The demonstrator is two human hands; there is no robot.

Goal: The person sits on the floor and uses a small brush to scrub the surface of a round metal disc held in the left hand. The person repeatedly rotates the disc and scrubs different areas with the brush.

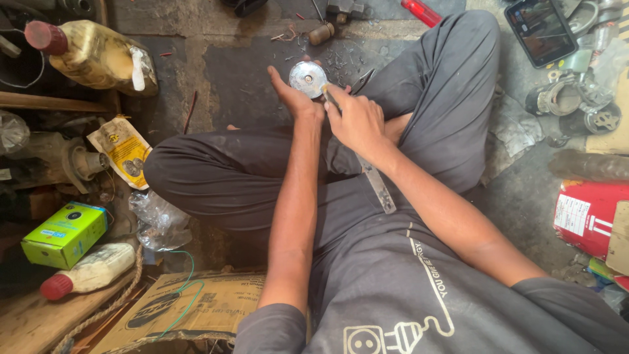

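Person sits cross-legged on a dirty floor, grey trousers & grey shirt, seen from above. Upper centre of frame: left hand (293, 98) cups a round silvery metal disc (308, 78) from its left side, thumb & fingers curled round the rim, disc face toward the camera w/ a small hub in the middle. Right hand (354, 121) sits just right of it, fingers closed tight on a thin tool (331, 97) whose tip touches the disc's lower right edge; can't tell what kind of tool, mostly hidden by the fingers. A flat grey metal strip (378, 185) lies on the lap below the right wrist. Upper left: yellowish oil bottle w/ red cap (92, 56) on its side. Left edge: green box (64, 234), below it a white bottle w/ red cap (88, 272); a yellow packet (124, 151) & clear plastic bag (154, 219) near the left knee. Bottom left: cardboard sheet (190, 305) w/ a green wire across it. Upper right: phone (541, 31) lying screen up, metal motor parts (570, 101) just below. Right edge: red cylinder (586, 216). Metal shavings scattered on the floor around the disc
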